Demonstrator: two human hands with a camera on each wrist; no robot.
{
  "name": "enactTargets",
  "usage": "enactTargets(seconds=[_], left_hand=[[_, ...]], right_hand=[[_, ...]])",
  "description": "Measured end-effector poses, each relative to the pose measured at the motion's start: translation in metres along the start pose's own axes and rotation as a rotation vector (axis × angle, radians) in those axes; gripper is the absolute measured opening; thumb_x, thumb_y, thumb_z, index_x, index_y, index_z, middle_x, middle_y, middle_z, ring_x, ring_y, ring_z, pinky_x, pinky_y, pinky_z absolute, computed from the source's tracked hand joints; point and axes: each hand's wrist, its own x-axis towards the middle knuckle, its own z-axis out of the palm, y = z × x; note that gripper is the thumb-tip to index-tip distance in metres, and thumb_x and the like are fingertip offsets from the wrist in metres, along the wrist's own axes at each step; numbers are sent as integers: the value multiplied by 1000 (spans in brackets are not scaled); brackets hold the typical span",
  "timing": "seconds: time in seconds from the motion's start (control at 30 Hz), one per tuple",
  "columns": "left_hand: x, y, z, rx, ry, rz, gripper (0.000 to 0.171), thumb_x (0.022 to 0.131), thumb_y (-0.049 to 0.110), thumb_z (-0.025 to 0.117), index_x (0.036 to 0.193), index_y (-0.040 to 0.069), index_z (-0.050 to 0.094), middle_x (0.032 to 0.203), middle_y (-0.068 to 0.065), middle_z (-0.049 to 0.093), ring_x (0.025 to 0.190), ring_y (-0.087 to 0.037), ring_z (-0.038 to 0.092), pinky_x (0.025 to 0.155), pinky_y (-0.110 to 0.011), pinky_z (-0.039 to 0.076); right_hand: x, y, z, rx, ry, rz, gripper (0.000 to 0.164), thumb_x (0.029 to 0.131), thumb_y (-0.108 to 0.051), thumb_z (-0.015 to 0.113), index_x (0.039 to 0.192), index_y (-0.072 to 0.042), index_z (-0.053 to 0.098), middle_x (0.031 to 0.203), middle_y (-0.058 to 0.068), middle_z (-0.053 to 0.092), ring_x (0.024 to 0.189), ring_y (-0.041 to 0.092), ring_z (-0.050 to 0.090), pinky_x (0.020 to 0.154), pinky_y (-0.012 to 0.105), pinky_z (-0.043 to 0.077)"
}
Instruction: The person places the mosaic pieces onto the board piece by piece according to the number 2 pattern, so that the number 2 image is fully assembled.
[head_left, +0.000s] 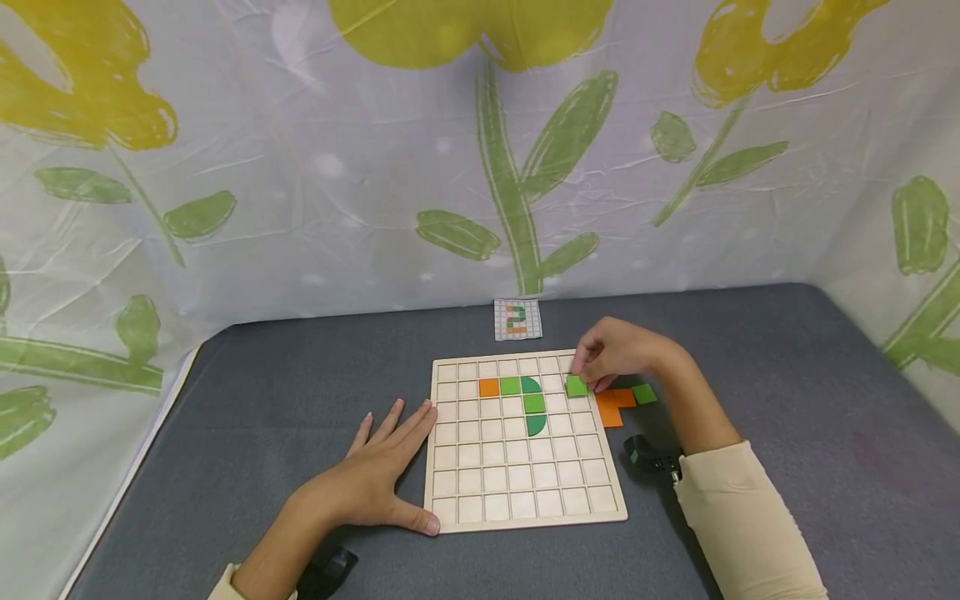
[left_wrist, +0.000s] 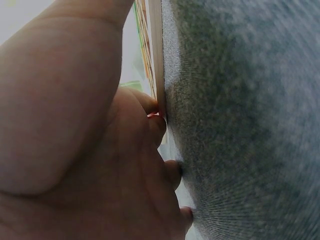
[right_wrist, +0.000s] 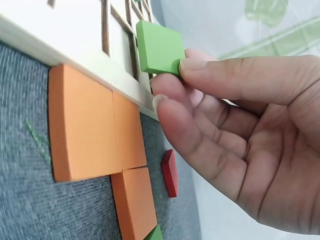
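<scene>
A wooden grid board [head_left: 517, 480] lies on the dark grey table. My right hand [head_left: 626, 348] pinches a light green square tile [right_wrist: 164, 47] between thumb and fingers, above the board's right edge. With fingers spread, my left hand [head_left: 367, 483] touches the board's left side; the thumb rests at its lower left corner. In the grid sit an orange square tile [head_left: 489, 387], a light green square tile [head_left: 510, 386] and a dark green rounded tile [head_left: 531, 384]. Below that are another light green square [head_left: 534, 404] and another dark green rounded tile [head_left: 536, 425].
Several orange tiles [right_wrist: 90, 125] lie close against the board's right side, with a light green tile [head_left: 644, 394] beside them. A red tile [right_wrist: 170, 173] shows in the right wrist view. Behind the board lies a pattern card [head_left: 517, 335], near the flower-printed cloth [head_left: 360, 208].
</scene>
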Motion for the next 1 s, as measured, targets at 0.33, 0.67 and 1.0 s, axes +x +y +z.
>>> enactTargets(seconds=[0.33, 0.67, 1.0], left_hand=[[0, 0, -1, 1, 0, -1, 135, 62, 81, 74, 163, 17, 11, 167, -2, 9, 152, -36, -2, 112, -68, -7], [0, 0, 0, 3, 2, -3, 135, 63, 80, 75, 163, 17, 11, 167, -2, 10, 152, -36, -2, 113, -67, -7], [0, 0, 0, 4, 3, 0, 135, 62, 81, 74, 163, 17, 11, 167, -2, 10, 152, -37, -2, 112, -67, -7]], right_hand=[[4, -8, 9, 14, -14, -17, 8, 88, 7, 69, 93, 4, 74, 83, 12, 71, 73, 28, 70, 72, 39, 60], [10, -16, 22, -44, -30, -65, 12, 86, 8, 67, 90, 1, 75, 76, 9, 70, 67, 28, 68, 66, 39, 58], [12, -30, 38, -79, -47, -81, 12, 87, 10, 66, 87, 1, 74, 77, 7, 69, 67, 25, 68, 66, 37, 59]])
